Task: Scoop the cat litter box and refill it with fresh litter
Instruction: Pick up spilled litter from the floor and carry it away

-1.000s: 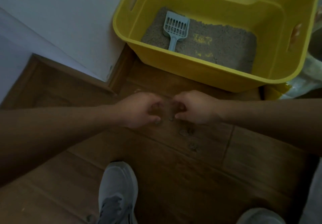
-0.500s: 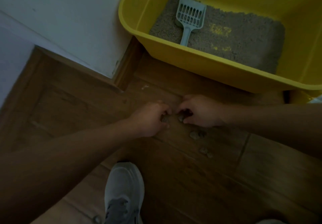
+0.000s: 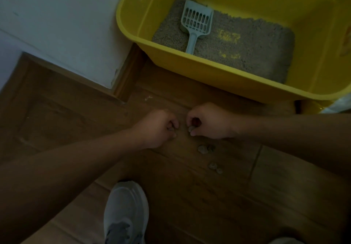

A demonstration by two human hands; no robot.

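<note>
From the head view I see both of the person's hands low over a dark wooden floor, just in front of a yellow litter box. The right hand has its fingers curled in, and thumb and fingertips pinch a small pale clump just above the boards. The left hand is close beside it, not touching, with its fingers tucked under in a loose fist (I cannot tell whether it holds anything). More loose clumps lie on the floor just below the right hand, with a second small group a little nearer the person. Inside the box, grey litter covers the bottom, and a pale blue slotted scoop lies flat on it at the left end, handle pointing toward the hands. A white wall meets the floor at upper left. A grey shoe shows at the bottom.
</note>
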